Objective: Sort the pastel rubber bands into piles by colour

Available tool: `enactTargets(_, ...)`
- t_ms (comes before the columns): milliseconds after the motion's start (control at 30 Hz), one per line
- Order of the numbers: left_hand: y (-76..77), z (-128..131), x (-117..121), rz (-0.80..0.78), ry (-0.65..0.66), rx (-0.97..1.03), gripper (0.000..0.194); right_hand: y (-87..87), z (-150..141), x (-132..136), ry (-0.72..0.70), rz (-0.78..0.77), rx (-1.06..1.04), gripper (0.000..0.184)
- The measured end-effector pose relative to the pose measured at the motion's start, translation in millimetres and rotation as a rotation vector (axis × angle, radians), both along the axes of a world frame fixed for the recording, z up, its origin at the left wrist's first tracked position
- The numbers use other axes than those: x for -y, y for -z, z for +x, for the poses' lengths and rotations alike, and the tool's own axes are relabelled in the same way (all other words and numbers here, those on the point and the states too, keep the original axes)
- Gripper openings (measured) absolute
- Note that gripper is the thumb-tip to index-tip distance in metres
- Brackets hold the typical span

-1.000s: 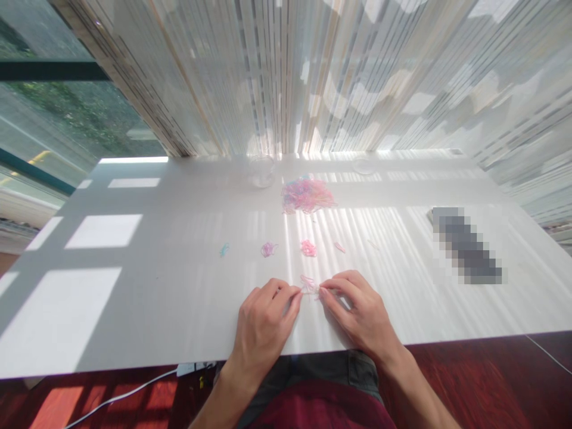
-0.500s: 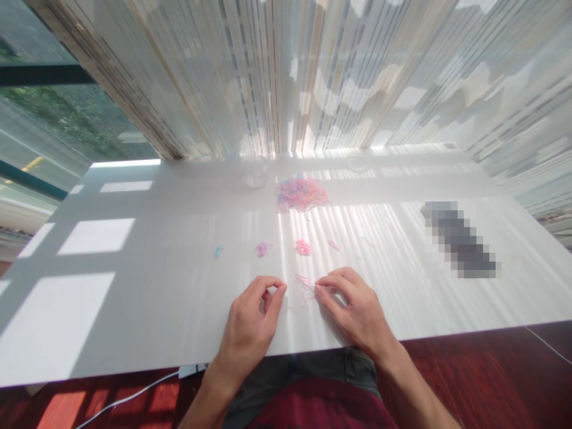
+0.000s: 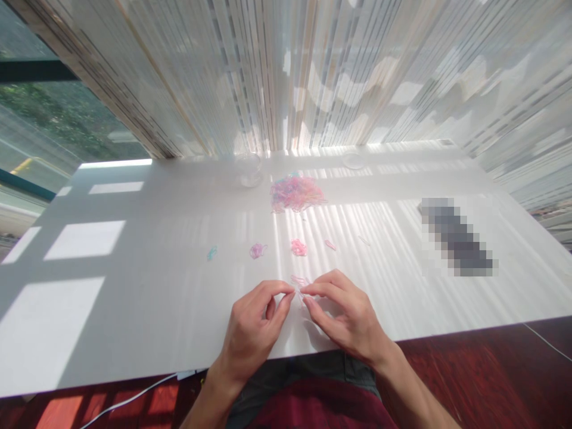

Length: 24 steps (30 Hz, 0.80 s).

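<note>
Pinched left hand [image 3: 257, 319], contents unclear, faces parted-fingered right hand [image 3: 346, 313] beside thin pink loops [image 3: 298, 279]; wrists cross the white table's front edge [image 3: 447, 330].

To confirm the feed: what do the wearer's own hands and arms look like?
The left hand and right hand are bare: no gloves, rings or watch show. The forearms are uncovered, with no sleeves in view. A maroon top shows between them.
</note>
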<state>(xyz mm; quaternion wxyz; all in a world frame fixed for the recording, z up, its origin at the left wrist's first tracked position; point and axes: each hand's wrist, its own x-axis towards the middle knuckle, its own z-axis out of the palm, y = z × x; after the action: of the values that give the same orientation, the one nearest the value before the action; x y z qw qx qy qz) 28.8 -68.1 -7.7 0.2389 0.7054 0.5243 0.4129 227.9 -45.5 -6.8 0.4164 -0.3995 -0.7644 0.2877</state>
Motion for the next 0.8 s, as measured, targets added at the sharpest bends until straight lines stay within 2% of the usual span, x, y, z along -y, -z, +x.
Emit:
enactTargets(200, 1.3, -1, -6, 0.037, 0.010, 0.036, 0.011, 1.5, -2, -6, 0.023, 0.012, 0.024, 0.016)
enactTargets(400, 1.1, -2, -5, -0.011, 0.006, 0.090, 0.008, -0.3, -3, -12, 0.021, 0.025, 0.047, 0.017)
enactTargets(800, -1.1, -6, -7, -0.008, -0.016, 0.013, 0.008, 0.5, -5, -17, 0.005, 0.028, 0.068, 0.010)
